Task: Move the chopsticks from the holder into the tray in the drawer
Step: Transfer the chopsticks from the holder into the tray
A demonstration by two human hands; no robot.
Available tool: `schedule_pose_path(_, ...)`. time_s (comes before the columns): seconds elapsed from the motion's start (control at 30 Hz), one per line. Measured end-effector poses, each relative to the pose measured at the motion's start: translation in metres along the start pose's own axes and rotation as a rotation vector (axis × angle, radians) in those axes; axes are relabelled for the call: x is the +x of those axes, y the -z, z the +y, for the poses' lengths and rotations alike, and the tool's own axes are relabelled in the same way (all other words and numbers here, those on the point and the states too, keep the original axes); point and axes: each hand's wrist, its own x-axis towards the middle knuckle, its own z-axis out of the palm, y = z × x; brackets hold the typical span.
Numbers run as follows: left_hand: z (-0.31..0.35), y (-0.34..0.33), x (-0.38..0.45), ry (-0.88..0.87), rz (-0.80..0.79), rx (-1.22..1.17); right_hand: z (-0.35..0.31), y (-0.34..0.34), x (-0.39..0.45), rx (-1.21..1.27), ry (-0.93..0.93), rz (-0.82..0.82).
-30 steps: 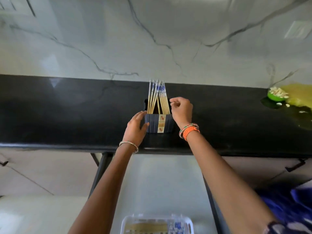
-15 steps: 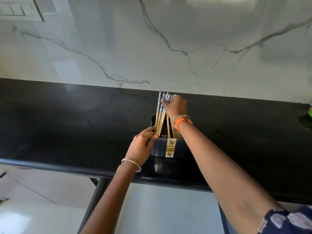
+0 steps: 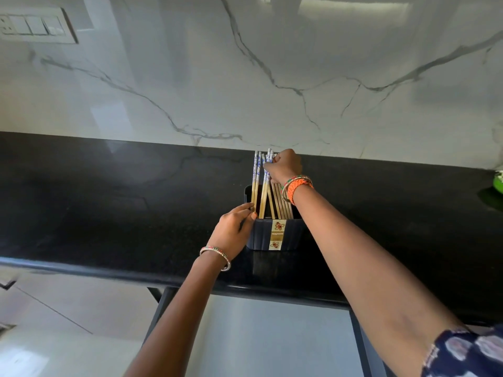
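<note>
A dark blue holder (image 3: 261,235) with a gold floral label stands on the black countertop (image 3: 109,208). Several wooden chopsticks (image 3: 256,183) with blue-and-white tops stand upright in it. My right hand (image 3: 284,165) is closed around the tops of the right-hand bunch of chopsticks. My left hand (image 3: 234,231) rests against the holder's left side, its fingers touching the rim and the leftmost chopsticks. Below the counter the open drawer (image 3: 272,336) shows a pale bare floor; the tray is out of view.
A white marble backsplash (image 3: 245,77) rises behind the counter, with a switch plate (image 3: 35,25) at the upper left. A green object (image 3: 498,183) sits at the counter's right edge. The drawer's dark side rails run down on both sides.
The view tilted up, so the tray in the drawer dropped out of sight. My right hand rose from the holder's rim to the chopstick tops and closed on them. My left hand stays at the holder.
</note>
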Motion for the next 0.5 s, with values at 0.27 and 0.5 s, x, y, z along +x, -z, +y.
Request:
schedule_pose_path(0.27,0.025,0.037,-0.02,-0.095,0.01,0.095,-0.012,0.054,-0.03,0.301,-0.025,0.094)
schedule_pose_path(0.5,0.038,0.068,-0.086,-0.039,0.045,-0.028,-0.006,0.138,-0.115,0.829,-0.112,0.244)
